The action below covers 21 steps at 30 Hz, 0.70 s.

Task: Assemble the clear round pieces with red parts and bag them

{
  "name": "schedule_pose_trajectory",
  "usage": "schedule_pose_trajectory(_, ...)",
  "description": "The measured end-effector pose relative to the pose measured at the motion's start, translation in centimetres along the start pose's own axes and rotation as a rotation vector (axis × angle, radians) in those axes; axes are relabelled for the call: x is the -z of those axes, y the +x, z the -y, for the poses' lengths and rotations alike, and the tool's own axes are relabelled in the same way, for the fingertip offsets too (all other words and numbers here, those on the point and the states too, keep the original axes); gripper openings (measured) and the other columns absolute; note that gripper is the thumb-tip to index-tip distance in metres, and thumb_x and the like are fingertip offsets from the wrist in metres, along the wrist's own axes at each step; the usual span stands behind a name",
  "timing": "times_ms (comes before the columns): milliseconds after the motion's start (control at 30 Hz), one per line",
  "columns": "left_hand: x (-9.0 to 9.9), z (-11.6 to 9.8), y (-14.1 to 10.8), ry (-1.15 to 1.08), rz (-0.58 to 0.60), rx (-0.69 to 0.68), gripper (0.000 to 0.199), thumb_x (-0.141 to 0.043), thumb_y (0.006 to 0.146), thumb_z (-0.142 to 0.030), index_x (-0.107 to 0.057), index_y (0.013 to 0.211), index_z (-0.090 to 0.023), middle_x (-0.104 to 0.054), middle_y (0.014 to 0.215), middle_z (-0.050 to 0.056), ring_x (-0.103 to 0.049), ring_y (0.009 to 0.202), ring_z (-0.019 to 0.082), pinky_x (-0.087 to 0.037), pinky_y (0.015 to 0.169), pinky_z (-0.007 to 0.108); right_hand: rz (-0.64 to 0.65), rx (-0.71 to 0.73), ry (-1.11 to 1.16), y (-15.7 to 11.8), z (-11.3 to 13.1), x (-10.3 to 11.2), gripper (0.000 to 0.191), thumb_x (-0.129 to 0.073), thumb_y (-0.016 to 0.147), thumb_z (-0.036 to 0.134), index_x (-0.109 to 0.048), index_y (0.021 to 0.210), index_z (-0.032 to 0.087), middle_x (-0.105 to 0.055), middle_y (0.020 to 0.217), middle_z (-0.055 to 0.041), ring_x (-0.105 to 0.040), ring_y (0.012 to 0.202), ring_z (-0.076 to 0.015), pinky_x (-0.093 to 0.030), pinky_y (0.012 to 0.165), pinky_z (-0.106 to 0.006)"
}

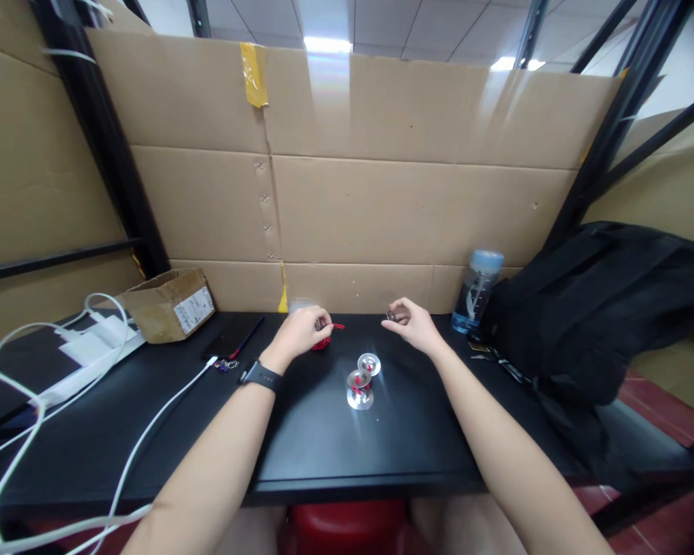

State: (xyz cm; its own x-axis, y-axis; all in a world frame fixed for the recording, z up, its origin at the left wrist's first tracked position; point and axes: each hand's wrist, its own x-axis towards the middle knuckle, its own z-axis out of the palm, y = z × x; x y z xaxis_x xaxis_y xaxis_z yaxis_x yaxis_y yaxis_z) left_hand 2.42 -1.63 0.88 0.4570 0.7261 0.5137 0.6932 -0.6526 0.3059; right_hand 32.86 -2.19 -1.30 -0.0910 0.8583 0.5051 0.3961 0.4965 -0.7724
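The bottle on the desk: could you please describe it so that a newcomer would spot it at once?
At the far side of the black desk, look right, beside the bulky black backpack. Between that and the right hand stands the upright bottle, see-through, its light-blue lid setting it apart from the dark backpack.

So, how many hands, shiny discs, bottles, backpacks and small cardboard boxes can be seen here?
Hands, left hand and right hand: 2
Shiny discs showing on the table: 3
Bottle: 1
Backpack: 1
Small cardboard box: 1
Total: 8
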Motion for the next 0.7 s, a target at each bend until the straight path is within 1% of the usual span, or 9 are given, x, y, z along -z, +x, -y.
schedule_pose_trajectory(67, 0.6, 1.7, -0.1, -0.004, 0.044, -0.016, 0.017, -0.064, 0.086, -0.034, -0.070, 0.079, -0.020, -0.071, 0.081, 0.004, -0.063, 0.075, 0.018, -0.044, 0.069, 0.027, -0.022, -0.022, -0.209, 0.2, -1.7, 1.6, 0.038, -0.083, 0.065, 0.042, -0.058, 0.086, 0.023, -0.072, 0.082, -0.0027, -0.067, 0.073, -0.0203, -0.054, 0.072, -0.034)
schedule_pose_trajectory(100, 0.8, 2.4, -0.2, -0.012, 0.065, -0.018, 0.018, -0.064, 0.085, -0.034, -0.071, 0.078, -0.020, -0.072, 0.079, 0.004, -0.063, 0.074, 0.018, -0.044, 0.069, 0.027, -0.002, -0.030, -0.283, 0.3, -2.6, 2.2, 0.035, -0.083, 0.064, 0.040, -0.059, 0.084, 0.022, -0.072, 0.080, -0.0021, -0.067, 0.073, -0.0203, -0.053, 0.072, -0.032)
schedule_pose_trajectory(167, 0.8, 3.5, -0.3, -0.029, 0.105, -0.008, 0.016, -0.066, 0.084, -0.033, -0.072, 0.077, -0.020, -0.072, 0.077, 0.003, -0.064, 0.073, 0.017, -0.044, 0.068, 0.026, 0.050, -0.066, -0.369, 0.2, -3.9, 3.1, 0.032, -0.083, 0.063, 0.036, -0.062, 0.082, 0.022, -0.072, 0.079, -0.0015, -0.067, 0.074, -0.0201, -0.051, 0.071, -0.030)
schedule_pose_trajectory(233, 0.6, 4.2, -0.3, -0.033, 0.128, 0.011, 0.014, -0.067, 0.083, -0.032, -0.072, 0.078, -0.020, -0.073, 0.077, 0.003, -0.065, 0.072, 0.017, -0.045, 0.068, 0.025, 0.090, -0.102, -0.397, 0.1, -4.8, 3.5, 0.031, -0.083, 0.061, 0.033, -0.064, 0.082, 0.021, -0.072, 0.079, -0.0016, -0.068, 0.076, -0.0200, -0.050, 0.070, -0.029)
schedule_pose_trajectory(333, 0.2, 4.7, -0.4, -0.017, 0.134, 0.019, 0.012, -0.067, 0.083, -0.031, -0.073, 0.077, -0.021, -0.073, 0.076, 0.003, -0.065, 0.071, 0.017, -0.045, 0.067, 0.025, 0.107, -0.135, -0.416, 0.0, -5.5, 3.7, 0.030, -0.084, 0.060, 0.031, -0.066, 0.081, 0.020, -0.073, 0.078, -0.0022, -0.069, 0.076, -0.0201, -0.050, 0.070, -0.028)
schedule_pose_trajectory(500, -0.1, 4.9, -0.4, 0.008, 0.143, 0.005, 0.013, -0.064, 0.083, -0.030, -0.073, 0.077, -0.022, -0.073, 0.075, 0.003, -0.065, 0.069, 0.017, -0.045, 0.067, 0.025, 0.115, -0.158, -0.441, 0.0, -6.1, 3.8, 0.027, -0.084, 0.060, 0.029, -0.070, 0.081, 0.020, -0.074, 0.079, -0.0019, -0.069, 0.078, -0.0204, -0.050, 0.072, -0.029)
schedule_pose_trajectory(700, -0.1, 4.9, -0.5, 0.035, 0.147, 0.014, 0.011, -0.063, 0.082, -0.025, -0.073, 0.077, -0.022, -0.072, 0.074, 0.002, -0.065, 0.068, 0.017, -0.044, 0.067, 0.024, 0.126, -0.168, -0.454, -0.1, -6.5, 3.8, 0.021, -0.081, 0.065, 0.026, -0.072, 0.082, 0.021, -0.075, 0.079, -0.0016, -0.069, 0.078, -0.0201, -0.051, 0.073, -0.029)
